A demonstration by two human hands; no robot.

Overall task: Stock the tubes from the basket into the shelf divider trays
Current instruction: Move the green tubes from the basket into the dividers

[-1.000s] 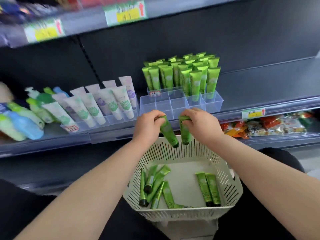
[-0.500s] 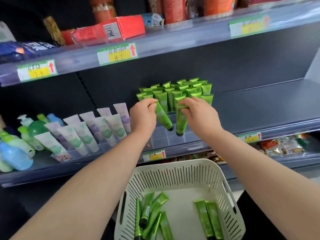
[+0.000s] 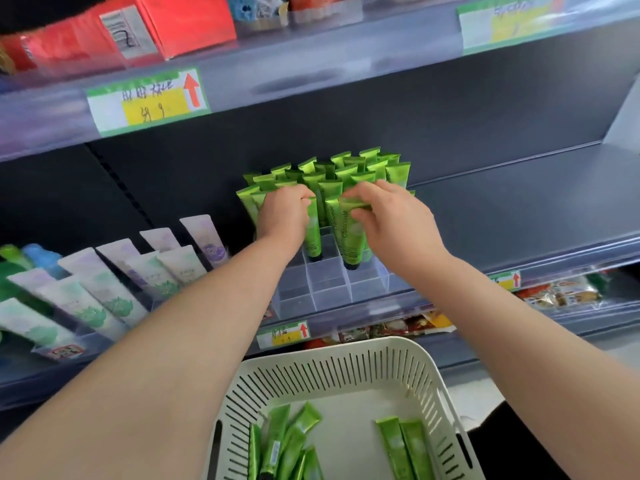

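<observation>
My left hand (image 3: 285, 213) grips a green tube (image 3: 312, 237) by its flat top, cap down in a cell of the clear divider tray (image 3: 329, 289). My right hand (image 3: 388, 216) holds a second green tube (image 3: 351, 240) the same way, its black cap at a neighbouring cell. Behind them several green tubes (image 3: 346, 171) stand upright in the back rows. The front cells are bare. Below, the white slotted basket (image 3: 332, 372) holds several loose green tubes (image 3: 287, 441), with two more (image 3: 405, 448) lying side by side on the right.
White and lilac tubes (image 3: 131, 275) lean in a tray on the left of the same shelf. A shelf above carries red boxes (image 3: 138, 26) and price labels (image 3: 145, 102). Snack packets (image 3: 561, 292) lie on the shelf below at right.
Both hands have moved up and forward from the basket to the tray, and lowered their tubes upright with caps down into the cells. The camera view has tilted upward.
</observation>
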